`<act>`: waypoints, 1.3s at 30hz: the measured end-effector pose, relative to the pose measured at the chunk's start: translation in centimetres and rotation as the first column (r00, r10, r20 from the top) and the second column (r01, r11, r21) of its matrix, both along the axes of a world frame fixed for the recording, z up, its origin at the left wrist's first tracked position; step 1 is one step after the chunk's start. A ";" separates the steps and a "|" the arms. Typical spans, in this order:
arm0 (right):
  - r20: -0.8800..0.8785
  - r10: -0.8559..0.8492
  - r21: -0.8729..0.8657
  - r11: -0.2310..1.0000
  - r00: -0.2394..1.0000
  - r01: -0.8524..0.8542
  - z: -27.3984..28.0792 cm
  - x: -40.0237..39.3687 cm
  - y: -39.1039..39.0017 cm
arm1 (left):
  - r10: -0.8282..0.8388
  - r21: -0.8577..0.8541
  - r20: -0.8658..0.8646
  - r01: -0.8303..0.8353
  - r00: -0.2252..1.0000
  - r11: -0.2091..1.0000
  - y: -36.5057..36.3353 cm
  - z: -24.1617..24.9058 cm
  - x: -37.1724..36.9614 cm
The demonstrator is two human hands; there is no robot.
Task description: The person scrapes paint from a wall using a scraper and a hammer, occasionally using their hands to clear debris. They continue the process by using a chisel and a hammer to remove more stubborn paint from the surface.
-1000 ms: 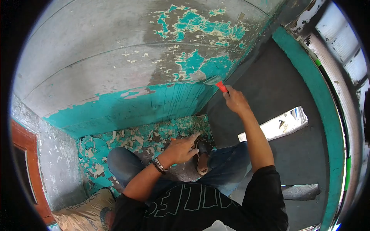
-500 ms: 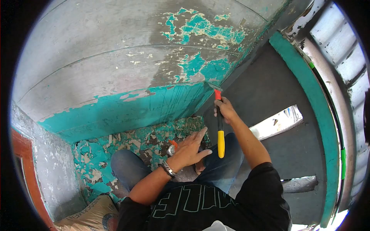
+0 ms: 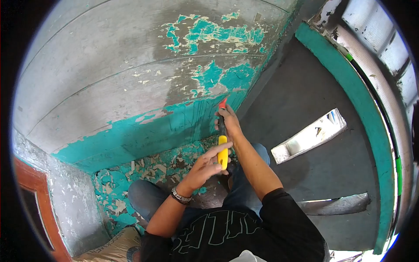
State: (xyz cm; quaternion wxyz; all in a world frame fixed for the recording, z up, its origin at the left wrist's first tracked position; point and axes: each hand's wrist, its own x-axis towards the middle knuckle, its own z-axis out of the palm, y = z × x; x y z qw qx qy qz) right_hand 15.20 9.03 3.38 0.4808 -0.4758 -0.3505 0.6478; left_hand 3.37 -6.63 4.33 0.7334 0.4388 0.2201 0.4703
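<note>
My right hand (image 3: 228, 121) is closed round the black middle of a long-handled paint scraper (image 3: 223, 153), which has a red head and a yellow grip end. The scraper's head is up against the turquoise paint (image 3: 174, 126) low on the wall; its blade edge is hard to make out. My left hand (image 3: 204, 168) is at the yellow end, its fingers curled round the grip with the thumb alongside. Patches of turquoise paint (image 3: 231, 78) cling to the grey wall (image 3: 118, 74) above the scraper head.
Loose paint flakes (image 3: 115, 190) cover the floor along the wall's foot. A printed sack (image 3: 115, 246) lies at the lower left by a brown frame (image 3: 39, 187). To the right, a dark panel (image 3: 301, 96) has cut openings and a turquoise curved edge (image 3: 366, 100).
The scraper and my right hand have shifted left and slightly down. My left hand, spread and apart before, has come up to the yellow grip end. The view has turned slightly.
</note>
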 end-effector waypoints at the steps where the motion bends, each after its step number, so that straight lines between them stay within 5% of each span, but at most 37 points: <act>1: -0.044 0.037 0.028 0.999 0.998 -0.036 -0.3 -0.2 0.6 | 0.101 0.158 -0.011 -0.098 0.995 0.983 -0.2 1.1 -0.1; 3: -0.086 0.062 0.102 0.993 0.994 -0.054 -1.1 -0.7 1.3 | 0.380 0.447 -0.134 -0.286 0.915 0.848 -0.3 3.1 0.0; 4: -0.093 0.058 0.104 0.993 0.994 -0.048 -1.7 -1.2 1.3 | 0.375 0.450 -0.140 -0.279 0.916 0.849 0.2 3.3 -0.2; 6: -0.180 -0.046 0.210 0.974 0.983 0.084 -2.1 -2.1 1.1 | 0.653 0.555 -0.345 -0.415 0.674 0.721 1.6 3.8 -0.7; 8: -0.148 -0.095 0.238 0.963 0.984 0.128 -1.9 -2.6 0.9 | 0.730 0.634 -0.268 -0.456 0.629 0.625 3.0 5.5 -1.2; 11: 0.349 -0.293 0.515 0.854 0.890 0.079 -4.1 -3.2 3.1 | 0.752 0.554 -0.272 -0.542 0.600 0.632 4.9 6.3 -1.6; 15: 0.461 -0.279 0.504 0.864 0.843 0.010 -3.4 -3.4 4.5 | 0.844 0.733 -0.367 -0.437 0.392 0.522 4.6 9.1 -1.8; 17: 0.454 -0.257 0.499 0.866 0.853 -0.005 -2.8 -3.4 4.0 | 0.954 0.913 -0.259 -0.282 0.153 0.293 4.4 9.6 -1.8; 18: 0.452 -0.228 0.487 0.873 0.862 -0.025 -2.5 -3.3 3.6 | 0.954 0.912 -0.255 -0.288 0.158 0.292 4.4 9.4 -1.5; 20: 0.582 -0.314 0.501 0.865 0.750 -0.027 -1.2 -3.4 2.6 | 0.893 0.848 -0.214 -0.378 0.395 0.371 4.2 8.7 -0.6; 24: 0.625 -0.245 0.454 0.886 0.741 -0.090 -1.5 -2.3 3.3 | 0.883 0.876 -0.228 -0.310 0.410 0.370 4.9 9.3 0.7; 26: 0.502 -0.209 0.417 0.908 0.839 -0.024 -1.8 -2.6 3.9 | 0.872 0.885 -0.256 -0.263 0.416 0.385 5.7 10.3 1.4; 27: 0.604 -0.397 0.637 0.762 0.691 -0.118 -5.4 -2.2 5.7 | 0.861 0.891 -0.285 -0.214 0.421 0.399 6.3 10.8 1.6; 28: 0.598 -0.399 0.640 0.760 0.695 -0.113 -7.8 -1.9 7.4 | 0.862 0.894 -0.285 -0.208 0.419 0.397 6.9 11.1 1.7; 30: 0.234 -0.122 0.695 0.714 0.965 -0.078 -10.4 -1.5 9.6 | 0.854 0.886 -0.292 -0.213 0.431 0.411 8.0 11.7 2.0; 31: 0.222 -0.125 0.695 0.715 0.967 -0.067 -9.5 -1.5 8.7 | 0.852 0.889 -0.299 -0.200 0.430 0.413 8.5 12.1 1.8; 34: 0.656 -0.442 0.612 0.786 0.611 -0.088 0.6 -2.2 2.4 | 0.778 0.787 -0.362 -0.280 0.513 0.550 10.0 13.2 0.1; 35: 0.490 -0.685 0.826 0.562 0.539 -0.037 1.1 -2.5 2.2 | 0.756 0.771 -0.326 -0.303 0.567 0.560 10.5 13.4 -0.4; 36: 0.481 -0.684 0.828 0.559 0.548 -0.028 1.7 -2.9 2.7 | 0.731 0.752 -0.290 -0.325 0.618 0.574 10.9 13.6 -0.8; 38: 0.262 -0.608 0.946 0.314 0.749 -0.077 3.0 -3.1 4.4 | 0.702 0.734 -0.339 -0.291 0.626 0.614 11.4 14.1 -1.2; 39: 0.255 -0.606 0.946 0.316 0.754 -0.066 3.5 -3.0 5.1 | 0.665 0.755 -0.307 -0.251 0.681 0.606 11.8 14.4 -1.4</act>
